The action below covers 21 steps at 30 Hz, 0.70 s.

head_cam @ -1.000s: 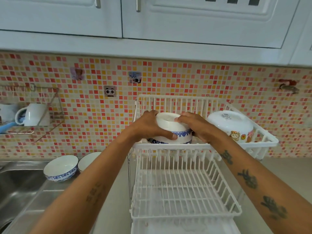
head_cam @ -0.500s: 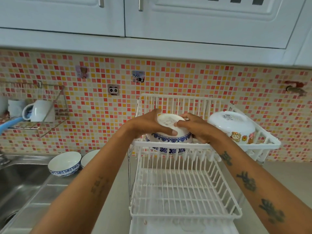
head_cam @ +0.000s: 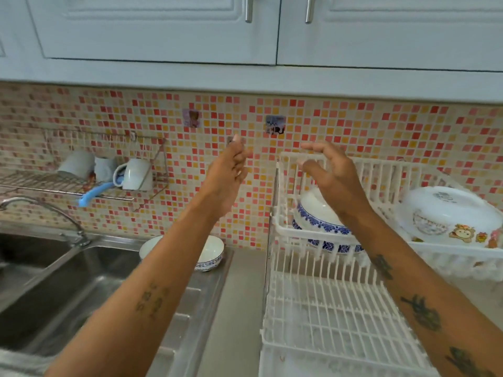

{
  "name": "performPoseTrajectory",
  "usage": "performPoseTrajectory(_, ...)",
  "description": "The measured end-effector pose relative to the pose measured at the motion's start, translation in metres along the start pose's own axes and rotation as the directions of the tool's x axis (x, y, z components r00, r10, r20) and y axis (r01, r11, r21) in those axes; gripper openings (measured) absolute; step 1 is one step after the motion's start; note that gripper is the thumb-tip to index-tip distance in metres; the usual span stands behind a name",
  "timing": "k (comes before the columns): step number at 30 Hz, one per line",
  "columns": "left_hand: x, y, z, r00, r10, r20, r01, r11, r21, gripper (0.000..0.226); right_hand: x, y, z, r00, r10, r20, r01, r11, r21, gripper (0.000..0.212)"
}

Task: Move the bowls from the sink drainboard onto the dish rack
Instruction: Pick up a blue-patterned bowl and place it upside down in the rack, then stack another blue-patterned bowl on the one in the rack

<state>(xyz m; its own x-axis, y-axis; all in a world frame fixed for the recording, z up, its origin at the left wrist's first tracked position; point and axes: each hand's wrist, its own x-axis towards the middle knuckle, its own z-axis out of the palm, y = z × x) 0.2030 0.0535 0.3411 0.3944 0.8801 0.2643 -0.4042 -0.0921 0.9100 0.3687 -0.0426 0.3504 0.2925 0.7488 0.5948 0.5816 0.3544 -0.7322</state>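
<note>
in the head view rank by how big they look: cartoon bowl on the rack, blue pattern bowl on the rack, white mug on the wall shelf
1. Cartoon bowl, largest.
2. Blue-patterned bowl, partly hidden by the right hand, so this is less sure.
3. White mug, smallest, though it sits farther from the camera.

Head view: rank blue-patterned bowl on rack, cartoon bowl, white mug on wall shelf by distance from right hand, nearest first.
From the right hand:
1. Blue-patterned bowl, just below it, upper tier's left side.
2. Cartoon bowl, to its right on the same tier.
3. White mug, far left on the wall shelf.
</note>
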Motion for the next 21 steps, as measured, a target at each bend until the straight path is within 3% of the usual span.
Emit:
performPoseTrajectory(4, 0.003, 0.005, -0.062, 0.993, -0.036, -0.11, 0.039, 0.999, 0.02, 0.062, 0.006, -0.031, 0.072, 0.991, -0.042, 0.128, 0.029, 0.995, 0.1, 0.029)
performPoseTrajectory(9, 0.005, -0.005, -0.152, 0.96, -0.154, -0.234, 0.169, 0.985, 0.045, 0.057, 0.007, -0.044, 0.16, 0.96, -0.041, 0.276, -0.015, 0.98, 0.197, 0.028)
performPoseTrajectory(15, 0.015, -0.048, -0.245, 0.866, -0.334, -0.373, 0.378, 0.924, 0.051, 0.045, 0.009, 0.006, 0.251, 0.856, 0.245, 0.455, -0.357, 0.917, 0.178, 0.032)
performPoseTrajectory(18, 0.019, -0.081, -0.276, 0.793, -0.473, -0.384, 0.52, 0.854, 0.022, 0.051, 0.01, 0.059, 0.287, 0.748, 0.471, 0.467, -0.583, 0.803, 0.125, 0.046)
performPoseTrajectory(21, 0.023, -0.12, -0.296, 0.715, -0.607, -0.348, 0.652, 0.758, 0.016, 0.049, -0.001, 0.116, 0.306, 0.564, 0.677, 0.474, -0.819, 0.533, 0.212, 0.056)
